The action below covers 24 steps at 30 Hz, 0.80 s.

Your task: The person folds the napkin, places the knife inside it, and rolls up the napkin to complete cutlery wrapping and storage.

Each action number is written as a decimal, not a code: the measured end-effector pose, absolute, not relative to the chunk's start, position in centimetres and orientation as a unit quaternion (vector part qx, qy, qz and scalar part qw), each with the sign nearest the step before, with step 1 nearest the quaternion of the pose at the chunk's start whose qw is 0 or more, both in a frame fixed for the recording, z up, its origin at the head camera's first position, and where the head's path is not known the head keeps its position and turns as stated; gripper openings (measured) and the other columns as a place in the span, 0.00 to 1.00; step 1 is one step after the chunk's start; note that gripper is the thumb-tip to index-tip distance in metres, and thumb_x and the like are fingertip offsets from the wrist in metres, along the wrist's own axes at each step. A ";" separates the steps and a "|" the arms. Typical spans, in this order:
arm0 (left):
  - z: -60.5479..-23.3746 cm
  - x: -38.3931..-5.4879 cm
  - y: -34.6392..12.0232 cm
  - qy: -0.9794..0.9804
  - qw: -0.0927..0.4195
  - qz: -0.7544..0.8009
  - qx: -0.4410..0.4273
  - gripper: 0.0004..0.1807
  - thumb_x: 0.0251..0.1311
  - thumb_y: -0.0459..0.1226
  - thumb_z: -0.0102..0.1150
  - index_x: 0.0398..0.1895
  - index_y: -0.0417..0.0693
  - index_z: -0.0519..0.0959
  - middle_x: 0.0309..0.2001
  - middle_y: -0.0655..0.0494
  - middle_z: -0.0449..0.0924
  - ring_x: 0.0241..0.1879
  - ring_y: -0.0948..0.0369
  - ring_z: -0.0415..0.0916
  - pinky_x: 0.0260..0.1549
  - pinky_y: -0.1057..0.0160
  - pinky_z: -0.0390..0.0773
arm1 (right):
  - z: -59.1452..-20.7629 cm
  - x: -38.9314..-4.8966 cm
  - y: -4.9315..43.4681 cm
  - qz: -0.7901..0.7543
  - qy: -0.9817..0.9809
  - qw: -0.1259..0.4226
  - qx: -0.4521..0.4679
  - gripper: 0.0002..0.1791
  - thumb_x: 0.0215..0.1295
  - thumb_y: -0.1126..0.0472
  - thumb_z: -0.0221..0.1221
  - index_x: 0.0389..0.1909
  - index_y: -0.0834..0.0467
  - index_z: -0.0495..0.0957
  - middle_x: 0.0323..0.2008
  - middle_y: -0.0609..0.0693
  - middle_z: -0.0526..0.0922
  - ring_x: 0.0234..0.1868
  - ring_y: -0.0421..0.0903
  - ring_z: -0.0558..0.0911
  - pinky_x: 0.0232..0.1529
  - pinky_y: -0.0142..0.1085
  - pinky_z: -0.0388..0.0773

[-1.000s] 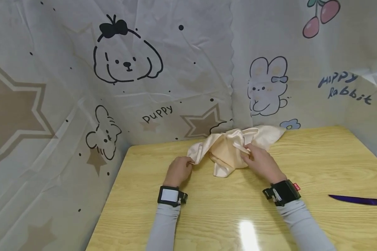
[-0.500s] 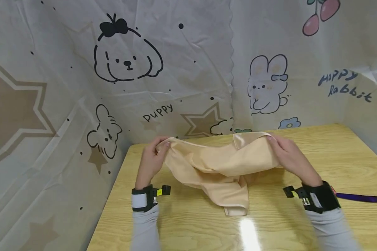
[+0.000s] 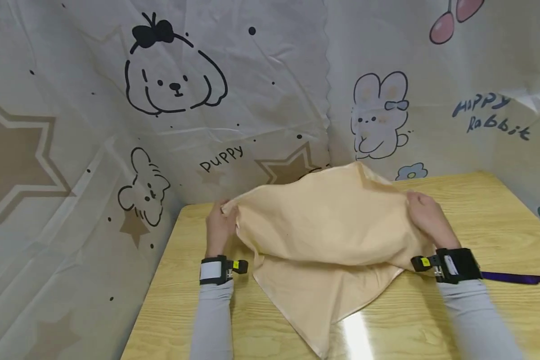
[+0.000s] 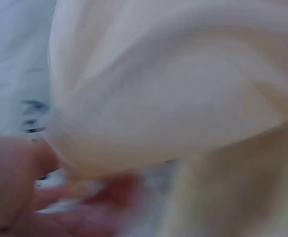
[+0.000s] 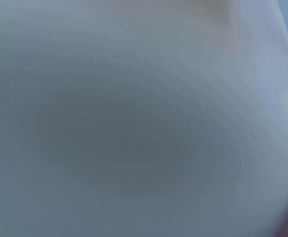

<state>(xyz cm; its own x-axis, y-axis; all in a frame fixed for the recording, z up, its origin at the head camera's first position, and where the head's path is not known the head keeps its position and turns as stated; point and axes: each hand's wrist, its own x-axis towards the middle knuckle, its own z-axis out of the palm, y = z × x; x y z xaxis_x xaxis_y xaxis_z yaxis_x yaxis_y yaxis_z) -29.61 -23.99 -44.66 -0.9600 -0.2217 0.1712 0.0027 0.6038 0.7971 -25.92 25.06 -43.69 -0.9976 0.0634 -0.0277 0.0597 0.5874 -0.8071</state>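
A pale peach cloth (image 3: pixel 324 220) with a thin light edge is spread between my two hands in the head view. Its middle billows upward, and one corner hangs toward the table's front. My left hand (image 3: pixel 220 227) pinches the cloth's left edge. On the other side, my right hand (image 3: pixel 429 215) grips the right part; its fingertips are hidden by fabric. Blurred in the left wrist view, the cloth (image 4: pixel 168 103) runs up from the fingers of my left hand (image 4: pixel 15 187). Cloth (image 5: pixel 134 123) covers nearly all of the right wrist view.
A purple-bladed knife (image 3: pixel 517 278) lies on the wooden table (image 3: pixel 184 310) at the right, partly behind my right wrist strap. Printed fabric walls (image 3: pixel 270 70) stand behind and to the left of the table.
Crumpled at the table's back a second ago, the cloth has been lifted and opened out between my hands. Both hands have moved apart, and a corner has swung toward the front.
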 end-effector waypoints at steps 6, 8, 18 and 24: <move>-46.0 -28.7 -23.1 -0.945 0.005 -0.322 0.052 0.37 0.66 0.46 0.54 0.73 0.38 0.56 0.66 0.31 0.58 0.63 0.37 0.57 0.57 0.37 0.67 | -46.1 -26.4 24.9 0.354 -0.935 -0.016 0.018 0.37 0.75 0.45 0.40 0.68 0.74 0.56 0.57 0.80 0.68 0.54 0.72 0.70 0.50 0.65 0.69; -45.4 -27.6 -22.5 -0.955 0.012 -0.294 0.044 0.31 0.64 0.45 0.56 0.67 0.38 0.67 0.60 0.33 0.66 0.56 0.40 0.64 0.50 0.40 0.73 | -45.9 -26.1 24.9 0.333 -0.942 -0.030 0.033 0.35 0.74 0.47 0.45 0.67 0.72 0.60 0.54 0.79 0.70 0.50 0.69 0.73 0.46 0.63 0.71; -45.8 -20.5 -19.1 -0.979 -0.030 -0.193 -0.066 0.27 0.56 0.45 0.66 0.55 0.39 0.77 0.42 0.43 0.73 0.38 0.52 0.71 0.28 0.56 0.76 | -46.1 -24.7 25.4 0.268 -0.955 -0.089 0.086 0.34 0.58 0.56 0.64 0.59 0.73 0.66 0.41 0.72 0.74 0.41 0.64 0.72 0.37 0.52 0.73; -46.2 -18.3 -17.9 -0.987 -0.065 -0.146 -0.016 0.65 0.34 0.55 0.78 0.75 0.37 0.54 0.61 0.27 0.60 0.57 0.34 0.62 0.32 0.48 0.80 | -46.6 -23.7 25.9 0.282 -0.949 -0.106 0.098 0.29 0.58 0.61 0.63 0.56 0.73 0.67 0.36 0.65 0.79 0.29 0.49 0.75 0.26 0.38 0.71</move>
<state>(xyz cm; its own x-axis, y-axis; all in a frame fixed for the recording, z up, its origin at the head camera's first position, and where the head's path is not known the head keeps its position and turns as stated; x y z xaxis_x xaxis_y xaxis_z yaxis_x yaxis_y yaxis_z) -18.28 -17.85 -46.17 -0.9910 0.0503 -0.1237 0.0122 0.9566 0.2912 -23.75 25.93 -46.61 -0.9585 -0.2450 -0.1454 -0.1257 0.8217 -0.5558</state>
